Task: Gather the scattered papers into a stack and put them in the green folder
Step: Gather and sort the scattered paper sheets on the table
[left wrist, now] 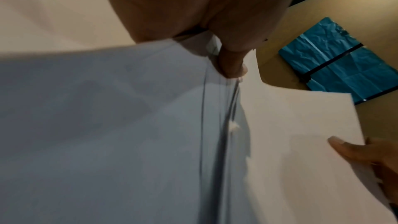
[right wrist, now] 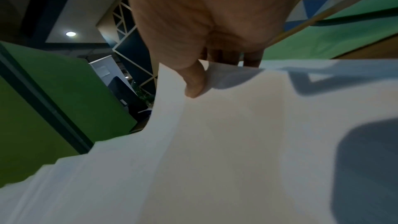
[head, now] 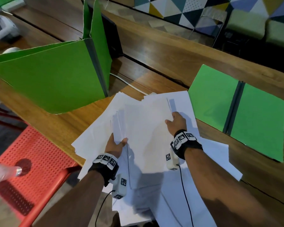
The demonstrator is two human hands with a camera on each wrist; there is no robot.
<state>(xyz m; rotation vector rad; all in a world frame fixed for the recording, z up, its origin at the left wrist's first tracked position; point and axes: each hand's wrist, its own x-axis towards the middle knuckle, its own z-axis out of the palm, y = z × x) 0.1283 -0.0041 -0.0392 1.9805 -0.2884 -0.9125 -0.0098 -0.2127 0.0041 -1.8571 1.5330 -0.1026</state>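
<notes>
Left hand grips one edge of the papers; right hand pinches the opposite edge. Papers overlap loosely on the table. Folder lies open, just right of them.

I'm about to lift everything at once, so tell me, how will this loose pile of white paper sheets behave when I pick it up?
Probably floppy: the white paper sheets already curve where the right hand pinches an edge. Likely to slide apart, since their edges lie fanned and unaligned near the left hand. Sheets overhanging the wooden table edge may droop or slip off.
</notes>
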